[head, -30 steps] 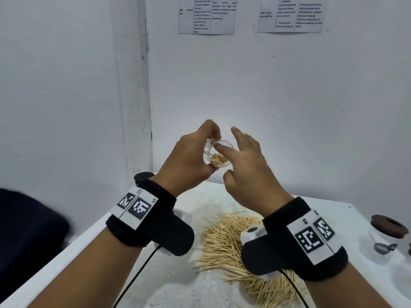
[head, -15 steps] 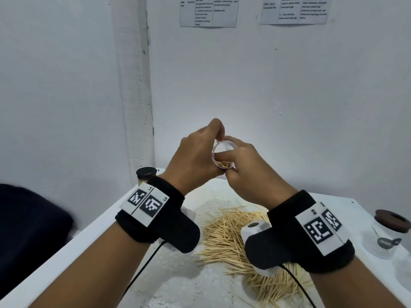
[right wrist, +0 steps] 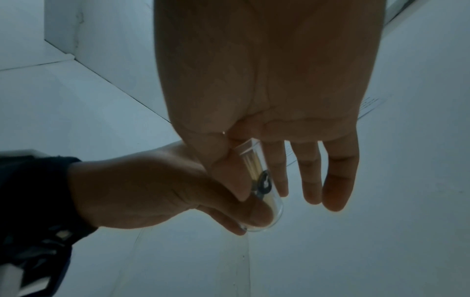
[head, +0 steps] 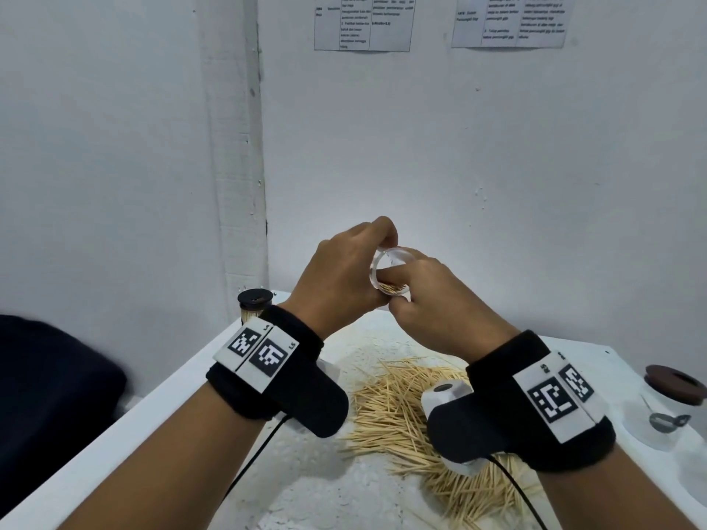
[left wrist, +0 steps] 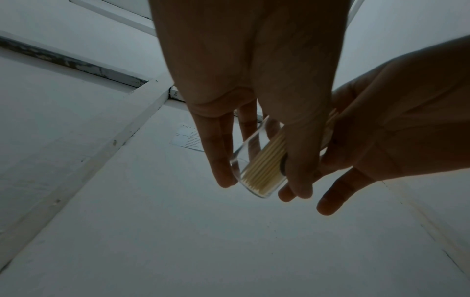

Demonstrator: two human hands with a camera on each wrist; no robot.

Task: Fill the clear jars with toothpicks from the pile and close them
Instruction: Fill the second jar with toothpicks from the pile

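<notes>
Head view: the left hand (head: pixel 340 281) is wrapped round a clear jar (head: pixel 390 275), thumb below and fingers over the top, holding it tilted with its mouth toward the camera, well above the worktop (head: pixel 183 380). The right hand (head: pixel 436 300) pinches toothpicks (head: pixel 392 288) at the jar mouth, index finger reaching inside. Both forearms rise from the lower edge with black wrist bands. Beneath lies the toothpick pile (head: pixel 405 411); a filled jar with a dark lid (head: pixel 254 306) stands at the far left corner, and a lidded jar (head: pixel 665 407) at the right.

Left wrist view: the left hand's fingers (left wrist: pixel 218 152) and thumb clasp the jar (left wrist: pixel 257 160), toothpicks lying along its lower side; the right hand (left wrist: pixel 396 130) touches it from the right.

Right wrist view: the right hand's (right wrist: pixel 269 90) thumb and forefinger close at the jar (right wrist: pixel 262 180), the other fingers straight; the left hand (right wrist: pixel 152 188) grips it from below.
</notes>
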